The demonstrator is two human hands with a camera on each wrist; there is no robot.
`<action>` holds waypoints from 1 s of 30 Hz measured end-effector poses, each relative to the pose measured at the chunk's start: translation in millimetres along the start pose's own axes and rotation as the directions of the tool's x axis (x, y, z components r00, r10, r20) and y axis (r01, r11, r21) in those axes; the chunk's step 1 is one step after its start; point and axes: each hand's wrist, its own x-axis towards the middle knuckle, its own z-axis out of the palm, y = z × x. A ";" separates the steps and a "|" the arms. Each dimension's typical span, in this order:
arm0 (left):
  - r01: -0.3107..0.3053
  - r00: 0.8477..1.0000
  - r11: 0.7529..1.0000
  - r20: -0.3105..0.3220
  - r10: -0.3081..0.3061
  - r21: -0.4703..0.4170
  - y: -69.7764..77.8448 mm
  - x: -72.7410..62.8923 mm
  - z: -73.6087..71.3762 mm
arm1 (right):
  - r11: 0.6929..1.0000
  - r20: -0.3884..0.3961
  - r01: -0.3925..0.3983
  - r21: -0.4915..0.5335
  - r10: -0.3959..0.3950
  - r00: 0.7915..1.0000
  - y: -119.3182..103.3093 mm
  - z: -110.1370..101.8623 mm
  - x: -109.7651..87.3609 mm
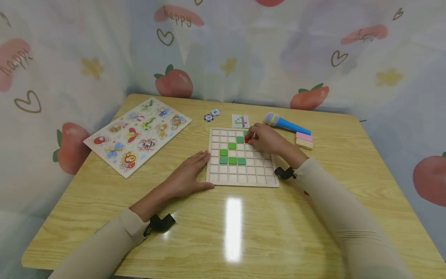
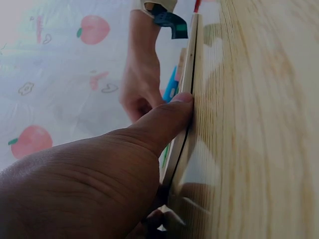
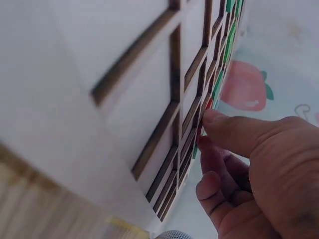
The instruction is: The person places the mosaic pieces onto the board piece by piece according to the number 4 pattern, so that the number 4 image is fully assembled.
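A wooden grid board [image 1: 223,178] lies on the table with several green tiles [image 1: 232,160] set in its cells. My right hand [image 1: 267,138] reaches over its upper right part and pinches a red tile [image 1: 247,140] between thumb and fingertips. In the right wrist view, the red tile [image 3: 207,105] is right at the grid, beside a green one; the fingers partly cover it. At the board's left edge rests my left hand [image 1: 188,175], fingers extended and thumb by the lower left corner. The left wrist view shows that thumb against the board's side [image 2: 185,107].
Behind the board lies a small pattern card [image 1: 240,121], with two poker chips [image 1: 211,115] to its left. A blue toy microphone [image 1: 287,124] and a pink-topped stack of pieces [image 1: 304,140] are at the right. An insect puzzle board [image 1: 137,133] occupies the left.
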 end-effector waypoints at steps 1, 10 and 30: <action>0.000 1.000 1.000 0.001 0.000 0.002 0.4 0.5 -0.6 | 1.000 0.000 0.001 -0.003 -0.001 1.000 0.0 -0.7 0.0; 0.007 1.000 1.000 0.008 -0.007 -0.012 2.9 2.6 -0.6 | 0.997 -0.056 0.066 -0.042 -0.068 0.996 -2.2 -18.1 -44.1; 0.012 1.000 1.000 0.005 -0.012 -0.017 -1.8 0.7 0.0 | 0.995 -0.343 -0.096 0.018 0.096 0.935 25.2 21.5 -250.6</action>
